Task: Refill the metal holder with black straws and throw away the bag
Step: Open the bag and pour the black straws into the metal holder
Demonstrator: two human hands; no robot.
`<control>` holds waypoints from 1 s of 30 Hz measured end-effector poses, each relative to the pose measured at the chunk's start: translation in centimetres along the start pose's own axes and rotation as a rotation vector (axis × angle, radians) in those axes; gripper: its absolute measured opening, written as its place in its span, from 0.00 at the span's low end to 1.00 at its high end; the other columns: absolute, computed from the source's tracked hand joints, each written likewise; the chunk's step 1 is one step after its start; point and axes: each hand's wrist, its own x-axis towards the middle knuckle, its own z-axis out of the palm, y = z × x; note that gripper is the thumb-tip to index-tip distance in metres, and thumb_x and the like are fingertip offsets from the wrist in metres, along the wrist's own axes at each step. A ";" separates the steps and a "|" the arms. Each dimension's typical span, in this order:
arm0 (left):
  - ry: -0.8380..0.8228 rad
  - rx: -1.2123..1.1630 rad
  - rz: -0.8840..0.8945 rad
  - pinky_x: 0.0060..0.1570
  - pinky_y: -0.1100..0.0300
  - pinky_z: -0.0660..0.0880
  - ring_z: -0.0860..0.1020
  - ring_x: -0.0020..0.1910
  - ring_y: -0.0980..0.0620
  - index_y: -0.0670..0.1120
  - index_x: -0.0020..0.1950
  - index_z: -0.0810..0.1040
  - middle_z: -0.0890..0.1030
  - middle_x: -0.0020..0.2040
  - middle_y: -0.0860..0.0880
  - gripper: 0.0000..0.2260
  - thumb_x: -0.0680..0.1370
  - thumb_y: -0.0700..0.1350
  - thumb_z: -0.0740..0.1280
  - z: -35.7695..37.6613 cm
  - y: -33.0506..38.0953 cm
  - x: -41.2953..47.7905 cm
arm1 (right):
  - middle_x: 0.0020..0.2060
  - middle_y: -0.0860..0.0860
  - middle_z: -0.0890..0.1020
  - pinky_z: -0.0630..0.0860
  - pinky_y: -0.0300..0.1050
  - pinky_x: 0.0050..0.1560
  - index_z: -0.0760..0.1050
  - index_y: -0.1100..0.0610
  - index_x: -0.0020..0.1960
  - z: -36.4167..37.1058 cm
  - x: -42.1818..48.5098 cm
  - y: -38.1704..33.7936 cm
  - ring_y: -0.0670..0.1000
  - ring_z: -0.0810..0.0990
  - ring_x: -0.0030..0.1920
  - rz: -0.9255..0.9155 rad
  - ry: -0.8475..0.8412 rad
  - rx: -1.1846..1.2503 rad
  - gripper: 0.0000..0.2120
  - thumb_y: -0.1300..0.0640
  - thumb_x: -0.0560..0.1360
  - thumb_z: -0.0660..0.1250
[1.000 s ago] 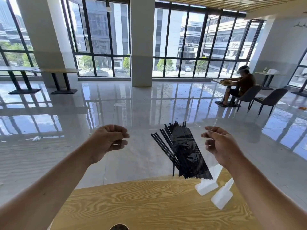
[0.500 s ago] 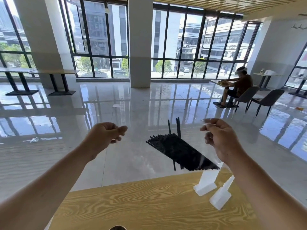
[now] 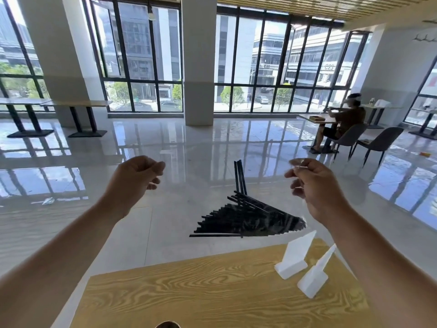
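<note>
A clear plastic bag (image 3: 212, 183) hangs stretched in the air between my hands, above the far edge of the table. My left hand (image 3: 134, 178) pinches its left top edge and my right hand (image 3: 314, 183) pinches its right top edge. A bundle of black straws (image 3: 248, 218) lies almost flat in the bottom of the bag, fanned out, with two straws sticking up. At the bottom edge of the view, a sliver of the round metal holder (image 3: 168, 325) shows; the rest is cut off.
A wooden table (image 3: 189, 287) is below my hands, with two white plastic sign stands (image 3: 293, 259) on its right side. Beyond it lies glossy floor. A person (image 3: 343, 121) sits at a table far right, with grey chairs nearby. Dark-legged tables stand far left.
The straws have tipped from leaning steeply in the bag to lying almost flat, fanned out. My hands have stayed on the bag's top edge and drawn slightly wider apart.
</note>
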 end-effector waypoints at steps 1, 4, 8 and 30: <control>0.056 0.052 0.027 0.37 0.57 0.76 0.78 0.28 0.58 0.54 0.38 0.85 0.82 0.31 0.54 0.10 0.73 0.57 0.79 0.0 0.2 0.0 | 0.36 0.50 0.86 0.75 0.43 0.33 0.82 0.54 0.53 0.2 0.0 -0.1 0.48 0.78 0.30 0.009 -0.015 0.026 0.13 0.66 0.86 0.61; 0.196 0.194 0.078 0.35 0.58 0.71 0.72 0.22 0.59 0.58 0.40 0.85 0.76 0.25 0.57 0.07 0.75 0.58 0.78 0.0 0.9 0.0 | 0.34 0.51 0.85 0.79 0.44 0.36 0.82 0.54 0.53 0.6 -0.1 -0.5 0.50 0.81 0.33 0.049 -0.068 0.107 0.14 0.67 0.86 0.61; 0.205 0.304 0.102 0.36 0.58 0.75 0.77 0.23 0.57 0.55 0.37 0.84 0.81 0.27 0.56 0.12 0.76 0.59 0.77 0.3 2.1 -0.3 | 0.33 0.52 0.83 0.85 0.47 0.37 0.82 0.55 0.53 0.9 -0.4 -0.9 0.53 0.86 0.35 0.068 -0.136 0.216 0.15 0.68 0.86 0.59; 0.030 0.011 0.087 0.38 0.56 0.81 0.85 0.35 0.51 0.55 0.40 0.85 0.88 0.39 0.49 0.10 0.82 0.50 0.74 -1.6 2.1 -0.6 | 0.39 0.52 0.87 0.85 0.49 0.35 0.82 0.54 0.55 0.3 -1.3 0.5 0.53 0.85 0.33 0.043 -0.055 0.133 0.12 0.66 0.86 0.61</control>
